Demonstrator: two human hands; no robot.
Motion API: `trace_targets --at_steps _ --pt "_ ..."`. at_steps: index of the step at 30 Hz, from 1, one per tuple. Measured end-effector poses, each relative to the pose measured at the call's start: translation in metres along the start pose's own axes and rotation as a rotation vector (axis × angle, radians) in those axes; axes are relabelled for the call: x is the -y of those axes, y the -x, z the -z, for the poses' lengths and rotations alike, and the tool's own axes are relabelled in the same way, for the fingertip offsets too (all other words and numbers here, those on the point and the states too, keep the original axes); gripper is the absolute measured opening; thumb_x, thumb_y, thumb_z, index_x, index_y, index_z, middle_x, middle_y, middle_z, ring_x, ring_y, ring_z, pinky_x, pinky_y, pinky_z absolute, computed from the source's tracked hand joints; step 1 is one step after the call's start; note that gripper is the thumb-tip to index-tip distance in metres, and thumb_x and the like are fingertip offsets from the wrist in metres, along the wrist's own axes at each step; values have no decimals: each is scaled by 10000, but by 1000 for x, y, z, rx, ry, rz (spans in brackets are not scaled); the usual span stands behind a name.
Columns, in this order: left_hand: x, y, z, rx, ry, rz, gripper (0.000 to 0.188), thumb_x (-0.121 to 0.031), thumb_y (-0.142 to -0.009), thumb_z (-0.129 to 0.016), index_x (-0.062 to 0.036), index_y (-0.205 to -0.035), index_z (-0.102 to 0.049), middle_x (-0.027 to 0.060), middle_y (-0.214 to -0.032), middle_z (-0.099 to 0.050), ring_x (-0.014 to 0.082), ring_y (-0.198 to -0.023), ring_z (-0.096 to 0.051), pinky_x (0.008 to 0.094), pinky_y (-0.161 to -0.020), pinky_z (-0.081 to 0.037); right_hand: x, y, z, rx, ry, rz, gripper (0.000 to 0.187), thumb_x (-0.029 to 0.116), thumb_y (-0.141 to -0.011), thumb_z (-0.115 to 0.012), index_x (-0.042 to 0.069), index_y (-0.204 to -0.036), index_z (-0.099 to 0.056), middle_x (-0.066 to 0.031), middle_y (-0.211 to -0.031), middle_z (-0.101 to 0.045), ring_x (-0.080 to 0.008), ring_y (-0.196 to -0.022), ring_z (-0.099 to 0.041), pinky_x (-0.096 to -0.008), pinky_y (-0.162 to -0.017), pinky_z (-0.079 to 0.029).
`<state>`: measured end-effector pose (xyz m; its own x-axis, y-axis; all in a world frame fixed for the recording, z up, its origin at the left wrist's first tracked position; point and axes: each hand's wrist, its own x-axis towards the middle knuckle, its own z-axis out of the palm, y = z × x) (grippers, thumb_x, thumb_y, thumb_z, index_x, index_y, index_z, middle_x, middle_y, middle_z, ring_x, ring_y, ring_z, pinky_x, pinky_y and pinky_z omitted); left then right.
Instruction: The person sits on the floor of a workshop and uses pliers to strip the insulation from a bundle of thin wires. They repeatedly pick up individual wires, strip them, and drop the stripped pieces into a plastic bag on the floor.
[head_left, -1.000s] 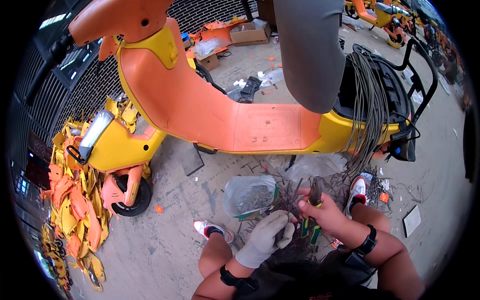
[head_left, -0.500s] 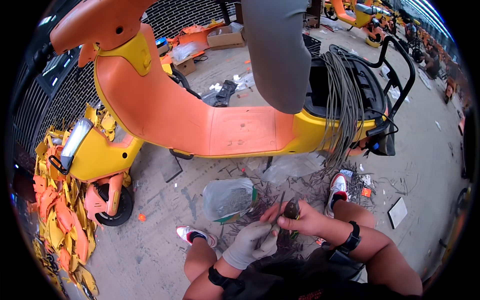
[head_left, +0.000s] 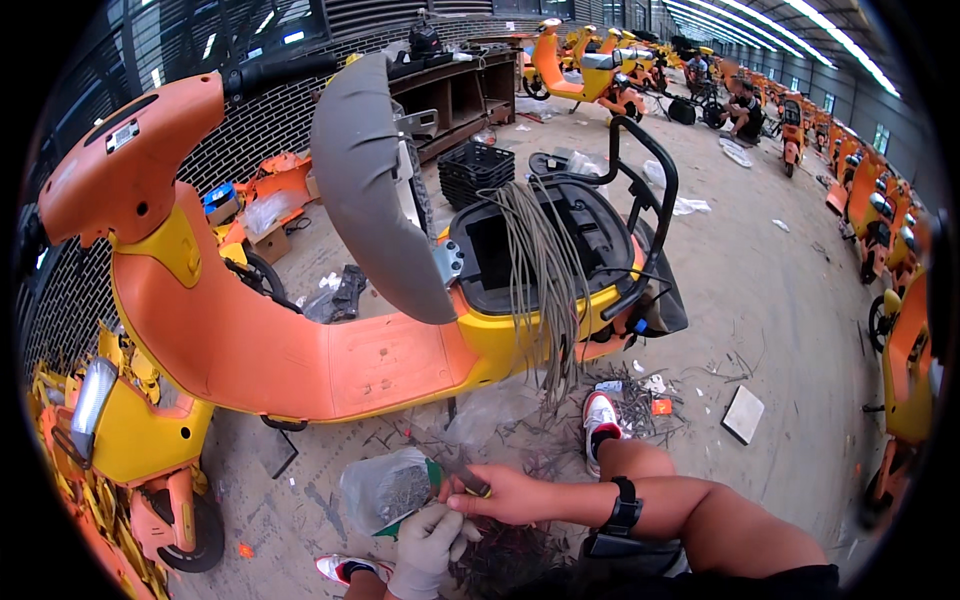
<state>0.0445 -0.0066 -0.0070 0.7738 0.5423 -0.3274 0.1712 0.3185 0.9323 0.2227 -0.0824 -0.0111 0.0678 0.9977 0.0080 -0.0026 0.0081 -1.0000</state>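
My left hand point(head_left: 432, 538), in a pale glove, is closed with its fingers pinched together; whatever is between them is too small to make out. Touching its fingertips is my bare right hand point(head_left: 512, 494), wrapped round a short hand tool point(head_left: 472, 482) with a dark body and a yellow edge. The tool's exact kind is unclear. Just left of both hands stands a green-rimmed bucket lined with a clear plastic bag point(head_left: 375, 492), holding small grey bits. Beyond, a bundle of long grey cables point(head_left: 545, 270) hangs over the rear of an orange and yellow scooter point(head_left: 390, 360).
The scooter's grey seat point(head_left: 365, 190) is tipped up. Dark scraps point(head_left: 640, 405) litter the floor around my shoes. Yellow and orange panels point(head_left: 85, 500) are heaped at left. Black crates point(head_left: 475, 170) stand behind the scooter; more scooters point(head_left: 895, 330) line the right side.
The view has tilted up and turned right, so the scooter, bucket and hands sit further left. The raised seat, the hall and distant people now show. Both hands stay together near the bucket.
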Motion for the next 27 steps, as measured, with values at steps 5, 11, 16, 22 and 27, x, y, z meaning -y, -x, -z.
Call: trace_targets --at_steps 5,11,16,22,27 --pt "-27 18 -31 -311 -527 -193 196 -188 -956 -598 -10 -980 -676 148 -716 -641 329 -619 -599 400 -625 -499 -18 -4 -6 -112 174 -75 373 413 -933 -657 45 -951 -598 -55 -778 -609 -102 -724 -546 -307 -667 -471" --pt "23 -2 -13 -367 -1020 -428 293 -290 -952 -608 -19 -1052 -656 180 -845 -676 342 -621 -649 438 -569 -524 -38 -4 -8 -192 77 -256 392 450 -897 -692 68 -914 -606 -17 -732 -580 -98 -699 -535 -296 -628 -451" --pt "-3 6 -25 -211 -233 -83 223 -265 -991 -561 -60 -1068 -603 41 -743 -617 107 -531 -562 263 -396 -489 -35 -5 -2 -133 93 -218 376 428 -923 -669 57 -941 -612 1 -752 -572 -104 -728 -518 -293 -666 -448" --pt "-17 11 -24 -157 -187 -136 189 -213 -1004 -530 -50 -976 -623 14 -718 -587 85 -553 -501 236 -500 -392 -38 -8 -7 -82 -21 -23 291 310 -977 -620 40 -1085 -639 -14 -923 -634 -82 -872 -541 -269 -808 -463" --pt "8 7 -17 -90 126 -28 164 -198 -1001 -531 -59 -975 -615 -7 -711 -575 74 -550 -500 216 -481 -379 -32 -2 -8 -47 -93 -74 251 253 -989 -604 19 -1073 -637 -12 -920 -641 -94 -881 -548 -285 -818 -467"
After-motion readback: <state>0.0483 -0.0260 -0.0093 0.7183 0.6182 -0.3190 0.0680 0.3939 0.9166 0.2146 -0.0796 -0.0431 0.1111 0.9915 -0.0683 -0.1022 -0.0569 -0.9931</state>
